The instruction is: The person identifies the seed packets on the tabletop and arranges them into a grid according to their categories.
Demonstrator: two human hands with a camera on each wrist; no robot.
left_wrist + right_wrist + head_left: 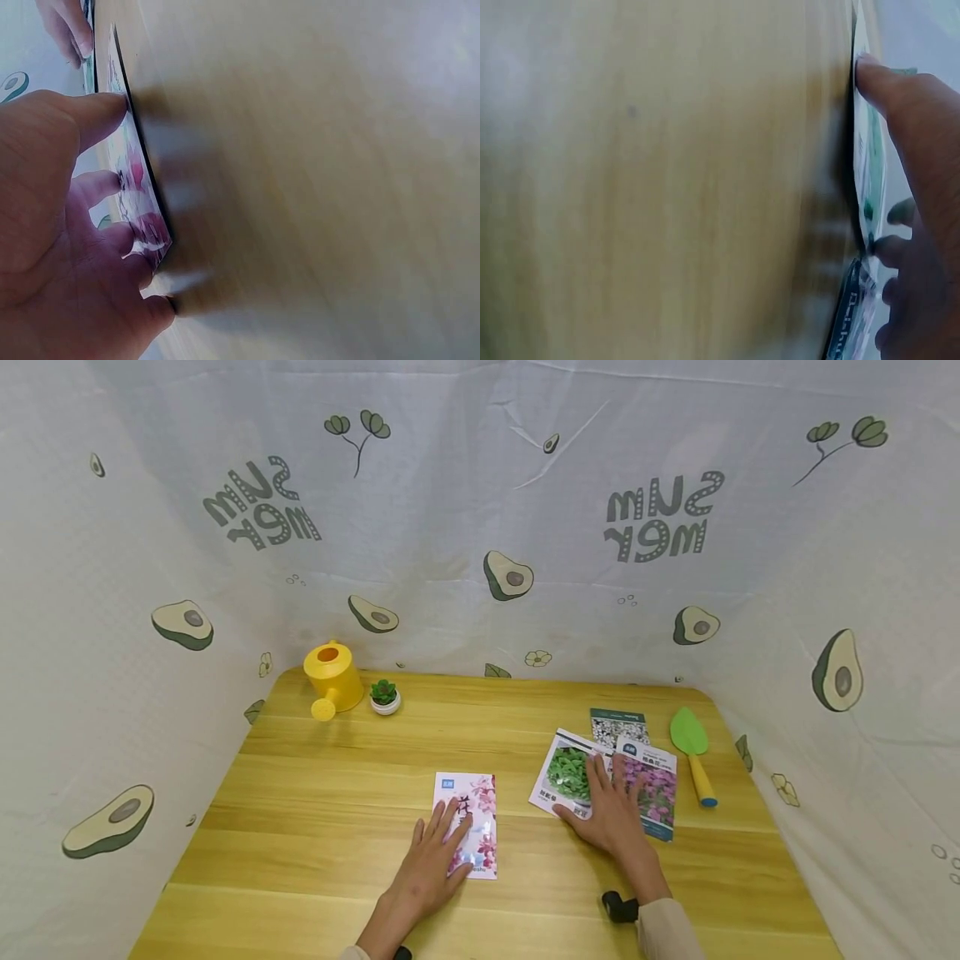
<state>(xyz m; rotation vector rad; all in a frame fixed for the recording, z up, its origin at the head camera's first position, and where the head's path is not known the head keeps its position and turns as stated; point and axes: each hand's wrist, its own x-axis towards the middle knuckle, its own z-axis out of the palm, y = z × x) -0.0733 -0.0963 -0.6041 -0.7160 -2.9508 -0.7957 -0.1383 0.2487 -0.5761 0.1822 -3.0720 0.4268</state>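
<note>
A pink-flowered seed packet [483, 810] lies flat on the wooden table in the head view. My left hand [429, 864] rests on it with fingers spread, and in the left wrist view the thumb touches the packet's edge. To the right, my right hand [613, 818] lies with spread fingers across a green-leaf seed packet [567, 772] and a purple-flower seed packet [660, 793]. In the right wrist view its thumb presses the green-leaf packet [862, 150]. Partly covered behind these two is a white-flower seed packet [618, 727].
A yellow watering can [333, 675] stands at the table's back left, beside a small potted succulent [385, 697]. On the right lies a toy trowel [693, 752] with a green blade and yellow handle. An avocado-print curtain [450, 510] surrounds the wooden table [315, 827].
</note>
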